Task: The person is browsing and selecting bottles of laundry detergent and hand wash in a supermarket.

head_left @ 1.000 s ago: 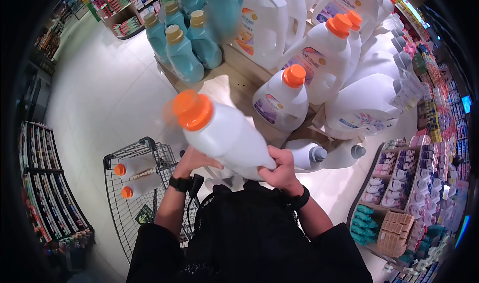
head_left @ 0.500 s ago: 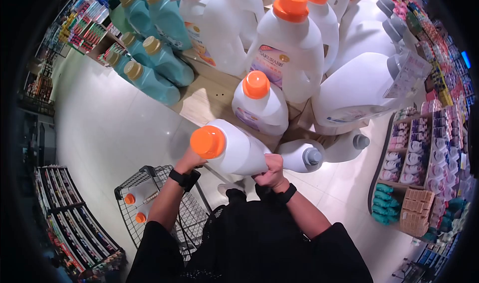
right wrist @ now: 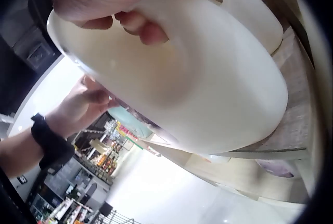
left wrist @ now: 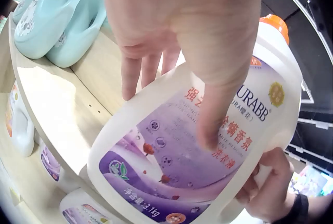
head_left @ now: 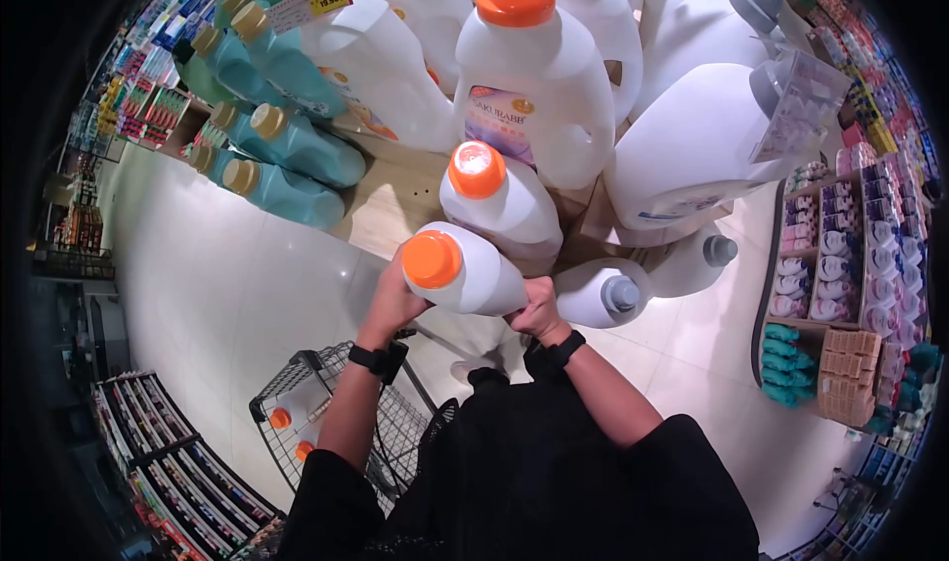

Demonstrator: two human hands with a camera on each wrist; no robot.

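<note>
Hands clamp bottle [head_left: 479,276] at shelf [head_left: 395,200] edge: left hand [head_left: 392,304] on side, right hand [head_left: 539,312] at base. Left wrist view alone shows purple label [left wrist: 197,146]; right wrist view, fingers [right wrist: 140,29] in handle.

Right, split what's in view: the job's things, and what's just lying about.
In hand: bottle, gripped by left hand and right hand; cart with two like it; shelf.
Lying about: teal bottles, grey-capped bottles, price tag.

shelf [head_left: 390,203] bare on L, jug [head_left: 499,210] blocks behind held bottle [head_left: 473,274]
</note>
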